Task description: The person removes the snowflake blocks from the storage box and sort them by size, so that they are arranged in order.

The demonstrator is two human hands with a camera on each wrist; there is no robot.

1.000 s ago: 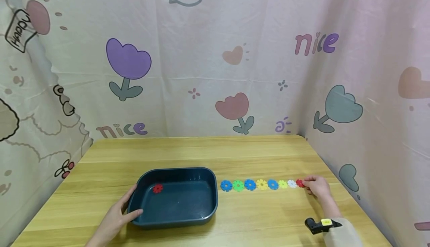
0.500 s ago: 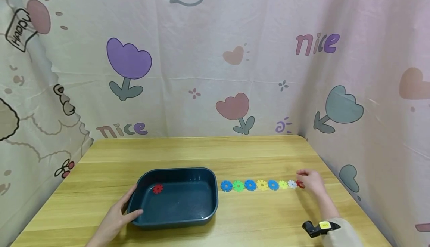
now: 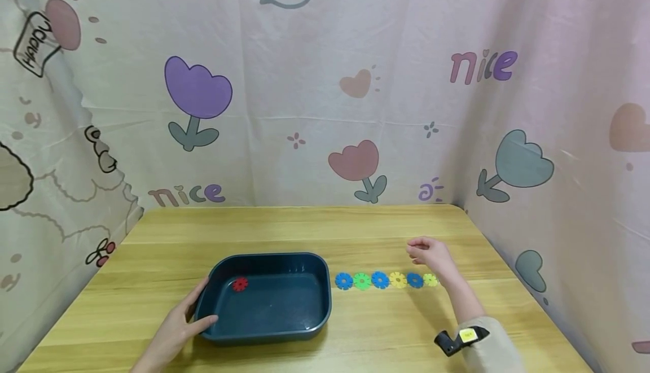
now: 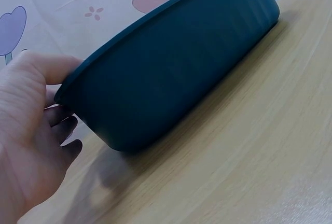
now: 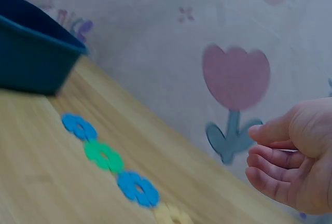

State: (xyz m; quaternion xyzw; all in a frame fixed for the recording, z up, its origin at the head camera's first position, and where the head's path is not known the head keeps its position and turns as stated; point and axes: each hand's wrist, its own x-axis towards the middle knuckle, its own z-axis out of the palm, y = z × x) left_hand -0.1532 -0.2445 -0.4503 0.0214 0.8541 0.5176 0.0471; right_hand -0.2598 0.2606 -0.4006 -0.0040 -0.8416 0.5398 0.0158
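My left hand (image 3: 172, 325) grips the left end of a dark teal plastic basin (image 3: 271, 312), thumb over its rim, fingers behind the wall in the left wrist view. A red notched disc (image 3: 240, 284) lies inside the basin. Right of it runs a row of flat snowflake discs: blue (image 3: 339, 281), green (image 3: 357, 281), more blue and yellow ones, ending visibly in a yellow-green disc (image 3: 427, 279). My right hand (image 3: 431, 255) hovers above that end, fingers loosely curled with nothing between them in the right wrist view. My right forearm hides the row's far right end.
The wood-grain table (image 3: 284, 229) extends behind and in front of the row. A patterned curtain (image 3: 284, 153) hangs along the back and both sides. On the right sleeve (image 3: 487, 345) sits a black wrist camera (image 3: 459, 340).
My right hand has let go of the red disc at the row's right end, lifted and moved left. Its forearm now covers the white and red discs. The left hand stays put.
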